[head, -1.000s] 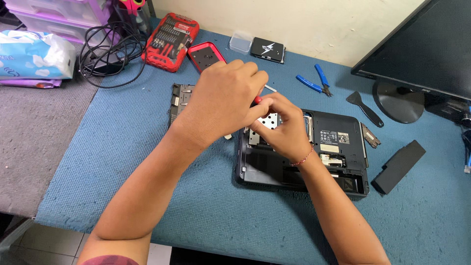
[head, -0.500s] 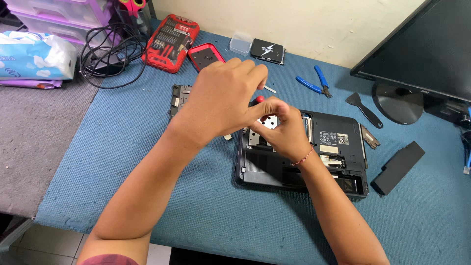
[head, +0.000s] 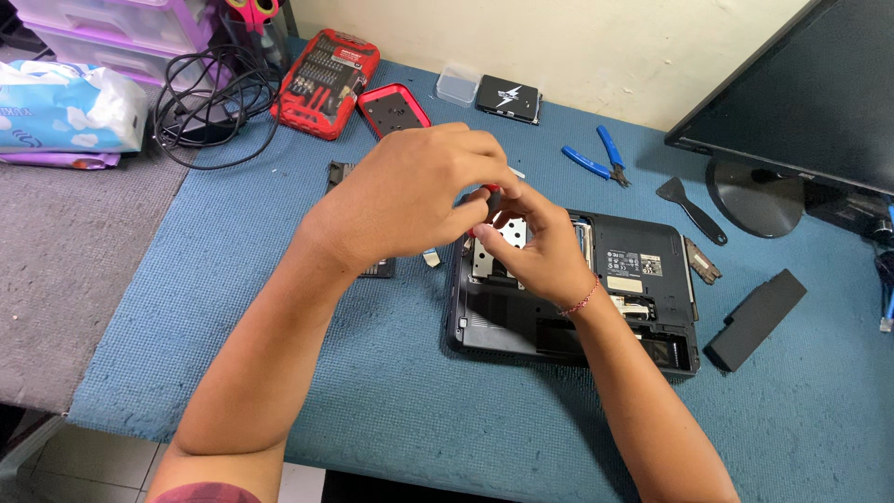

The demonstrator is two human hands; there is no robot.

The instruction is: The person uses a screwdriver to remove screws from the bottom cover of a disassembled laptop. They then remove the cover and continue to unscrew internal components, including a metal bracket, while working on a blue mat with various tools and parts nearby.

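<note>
Hands (head: 410,200) barely shifted over boxy laptop (head: 643,279)

A single view is recorded, taken from a head-worn camera. The scene is looked down on steeply from above the near edge of the worktop (head: 391,410), with the camera faced forward toward the pale wall (head: 596,47) at the far side. Both forearms are seen entering from the bottom edge, and the hands (head: 410,200) are held near frame centre, close to the lens. The opened laptop base (head: 643,279) is framed just right of centre. A monitor (head: 801,84) is cut by the upper right corner; the worktop's left edge is included. No second view is provided, so no overlap is noted.
</note>
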